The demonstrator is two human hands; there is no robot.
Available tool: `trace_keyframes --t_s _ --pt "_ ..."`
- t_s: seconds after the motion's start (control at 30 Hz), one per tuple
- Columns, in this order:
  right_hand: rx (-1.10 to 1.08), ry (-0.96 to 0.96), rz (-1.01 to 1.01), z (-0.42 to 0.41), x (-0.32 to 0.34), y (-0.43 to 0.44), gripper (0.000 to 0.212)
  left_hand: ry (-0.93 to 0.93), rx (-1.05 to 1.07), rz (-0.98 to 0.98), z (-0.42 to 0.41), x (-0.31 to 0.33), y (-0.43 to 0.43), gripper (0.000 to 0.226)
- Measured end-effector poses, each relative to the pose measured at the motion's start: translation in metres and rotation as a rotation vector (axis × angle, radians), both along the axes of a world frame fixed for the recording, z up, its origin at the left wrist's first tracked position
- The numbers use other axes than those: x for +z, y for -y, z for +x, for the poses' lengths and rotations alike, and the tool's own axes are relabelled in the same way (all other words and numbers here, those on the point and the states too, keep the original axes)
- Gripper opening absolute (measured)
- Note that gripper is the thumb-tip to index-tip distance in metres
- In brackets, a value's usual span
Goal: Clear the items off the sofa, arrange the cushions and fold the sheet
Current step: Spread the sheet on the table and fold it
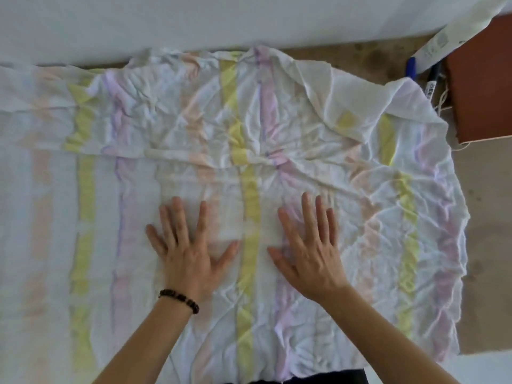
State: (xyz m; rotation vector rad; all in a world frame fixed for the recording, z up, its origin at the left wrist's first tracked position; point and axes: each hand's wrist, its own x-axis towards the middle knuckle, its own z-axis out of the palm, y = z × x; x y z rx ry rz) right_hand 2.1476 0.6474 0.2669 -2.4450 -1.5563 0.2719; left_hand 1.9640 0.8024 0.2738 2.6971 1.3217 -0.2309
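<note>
Sheet [249, 134], white with pale yellow, pink and lilac stripes, lies spread and creased on a brown surface [484, 217], and a doubled-over edge runs across its middle. The left hand [188, 253] (a dark bead bracelet [179, 300] at the wrist) and the right hand [310, 253] both press flat on the cloth with fingers straight and spread, gripping nothing. Past the sheet's far right corner, a blue pen [411, 68] and a black marker [432, 81] lie beside a reddish-brown block [482, 87]; whether this is a box or a cushion I cannot tell.
</note>
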Motion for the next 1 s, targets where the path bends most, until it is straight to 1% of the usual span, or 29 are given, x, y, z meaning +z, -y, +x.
trace_keyframes --t_s 0.1,0.2,0.33,0.47,0.57,0.67,0.73,0.8,0.87,0.9,1.0 --pt "0.027 0.007 -0.096 -0.009 -0.001 0.011 0.074 -0.067 -0.033 -0.014 -0.019 -0.005 0.015 0.094" --pt "0.034 0.0 -0.116 -0.02 0.001 0.02 0.075 -0.068 -0.03 -0.025 -0.035 -0.003 0.029 0.094" --pt "0.115 -0.017 -0.124 -0.032 0.005 0.042 0.074 -0.065 -0.006 -0.044 -0.055 -0.002 0.05 0.095" --pt "0.182 -0.075 -0.083 -0.033 0.008 0.058 0.073 -0.069 0.005 -0.051 -0.064 -0.001 0.066 0.097" --pt "0.158 -0.119 0.001 -0.014 0.01 0.063 0.07 -0.016 0.049 -0.037 -0.054 0.004 0.067 0.098" --pt "0.019 -0.044 0.042 0.036 0.012 0.06 0.068 0.117 -0.036 -0.007 -0.013 0.01 0.057 0.09" --pt "-0.089 -0.007 0.027 0.08 0.009 0.053 0.067 0.202 -0.154 -0.015 0.033 0.011 0.046 0.082" --pt "-0.165 0.027 0.042 0.126 0.005 0.041 0.06 0.258 -0.276 0.001 0.09 0.009 0.034 0.074" --pt "-0.195 0.049 0.037 0.162 0.004 0.021 0.05 0.243 -0.349 0.017 0.147 0.004 0.02 0.069" --pt "-0.18 0.047 0.023 0.177 0.006 0.009 0.047 0.214 -0.349 0.011 0.172 0.002 0.013 0.069" --pt "-0.032 0.03 0.001 0.209 0.015 -0.031 0.046 0.097 -0.267 0.005 0.217 -0.008 0.0 0.076"
